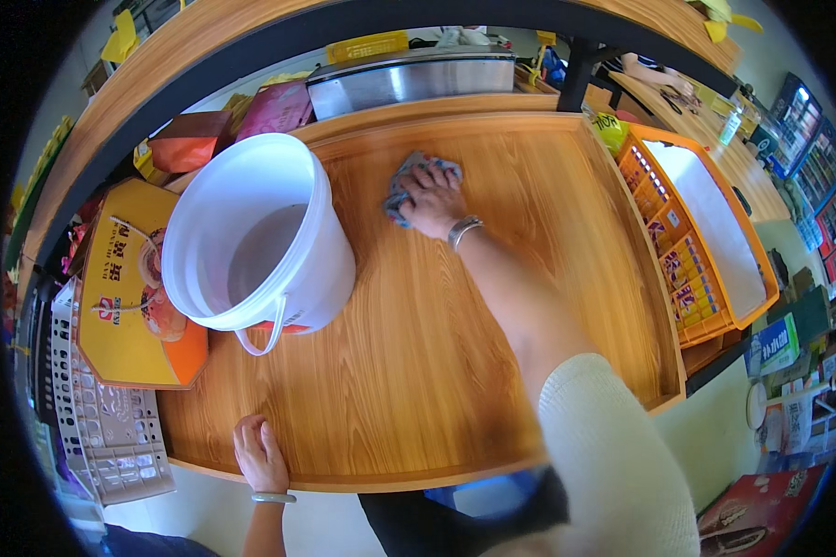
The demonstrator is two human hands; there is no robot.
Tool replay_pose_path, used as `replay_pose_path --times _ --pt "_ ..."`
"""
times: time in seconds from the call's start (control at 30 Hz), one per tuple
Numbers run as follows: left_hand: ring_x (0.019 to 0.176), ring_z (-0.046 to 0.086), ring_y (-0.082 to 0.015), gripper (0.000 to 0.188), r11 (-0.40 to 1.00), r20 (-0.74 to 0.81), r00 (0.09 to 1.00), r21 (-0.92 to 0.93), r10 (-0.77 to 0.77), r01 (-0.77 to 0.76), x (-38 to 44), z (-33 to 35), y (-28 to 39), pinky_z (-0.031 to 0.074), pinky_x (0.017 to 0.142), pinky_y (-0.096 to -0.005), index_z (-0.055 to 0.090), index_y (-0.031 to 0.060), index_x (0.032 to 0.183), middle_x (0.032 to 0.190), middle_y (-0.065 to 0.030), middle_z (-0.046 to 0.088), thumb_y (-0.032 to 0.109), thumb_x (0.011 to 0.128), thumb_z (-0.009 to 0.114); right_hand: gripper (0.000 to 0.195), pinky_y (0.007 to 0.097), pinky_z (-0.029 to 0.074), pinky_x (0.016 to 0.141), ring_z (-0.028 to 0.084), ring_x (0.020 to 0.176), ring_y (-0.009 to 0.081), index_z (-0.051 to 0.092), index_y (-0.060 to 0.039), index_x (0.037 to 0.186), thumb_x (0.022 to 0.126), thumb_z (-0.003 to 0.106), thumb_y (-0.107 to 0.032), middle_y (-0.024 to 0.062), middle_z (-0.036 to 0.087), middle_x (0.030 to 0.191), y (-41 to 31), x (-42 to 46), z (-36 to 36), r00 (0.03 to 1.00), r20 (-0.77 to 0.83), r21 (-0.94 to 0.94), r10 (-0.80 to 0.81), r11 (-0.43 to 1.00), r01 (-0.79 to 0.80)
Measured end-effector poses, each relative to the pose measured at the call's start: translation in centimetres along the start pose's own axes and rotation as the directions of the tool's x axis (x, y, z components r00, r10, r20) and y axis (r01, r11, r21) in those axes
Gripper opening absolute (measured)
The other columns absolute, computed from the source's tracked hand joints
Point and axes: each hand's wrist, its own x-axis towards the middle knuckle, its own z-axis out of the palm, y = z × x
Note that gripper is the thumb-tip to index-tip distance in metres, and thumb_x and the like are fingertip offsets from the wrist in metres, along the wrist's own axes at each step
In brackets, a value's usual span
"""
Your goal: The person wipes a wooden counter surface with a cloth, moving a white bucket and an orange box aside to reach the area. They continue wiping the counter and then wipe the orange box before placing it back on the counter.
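Observation:
My right hand (430,202), with a metal watch or bracelet at its wrist, presses a crumpled patterned cloth (398,189) onto the wooden tray-like tabletop (418,334) near its far side. To the left of that hand, a white plastic bucket (334,257) stands on the tabletop, its handle hanging toward me; the part of its inside that shows holds nothing I can make out. My left hand (259,449), with a pale bangle at the wrist, rests on the tabletop's near left edge. It holds nothing, and its fingers lie close together, slightly bent.
A yellow and orange gift box (129,278) with rope handles stands at the left, above a pale plastic basket (122,445). An orange crate (738,278) adjoins the right rim. Behind the far rim is a metal box (411,83). Another person's arm (644,69) shows at the far right table.

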Motion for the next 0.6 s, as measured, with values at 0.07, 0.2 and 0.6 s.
replay_pose_path --times 0.07,0.2,0.6 --pt "0.105 0.059 -0.0366 0.027 1.0 -0.009 1.0 -0.011 0.008 -0.008 -0.1 0.0 -0.1 0.046 0.091 -0.0455 0.061 0.0019 0.109 0.114 -0.0169 0.061 0.026 0.102 0.051 0.06 0.0515 0.011 0.122 0.023 0.15 0.0319 0.045 -0.0214 0.148 0.092 0.042 -0.043 0.0074 0.034 0.16 1.3 1.1 -0.7 0.999 0.015 -0.033 0.031 0.999 -0.031" --pt "0.104 0.059 -0.0372 0.028 0.999 -0.018 1.0 -0.045 0.011 -0.012 0.1 0.6 0.1 0.047 0.091 -0.0456 0.061 0.0014 0.107 0.114 -0.0174 0.061 0.027 0.102 0.051 0.064 0.0533 0.011 0.122 0.02 0.151 0.035 0.04 -0.0242 0.152 0.093 0.039 -0.048 0.0068 0.03 0.163 7.6 2.4 -1.7 0.989 0.005 -0.222 0.145 0.965 -0.141" --pt "0.099 0.06 -0.0368 0.027 0.998 -0.032 0.999 -0.055 0.008 -0.01 0.0 0.7 -0.2 0.048 0.087 -0.0453 0.061 0.0003 0.105 0.108 -0.0171 0.062 0.025 0.103 0.051 0.068 0.0512 0.019 0.121 0.026 0.148 0.0378 0.038 -0.0139 0.153 0.095 0.038 -0.05 0.0175 0.03 0.161 24.1 -9.6 -9.1 0.854 -0.168 -0.245 0.492 0.818 -0.52"
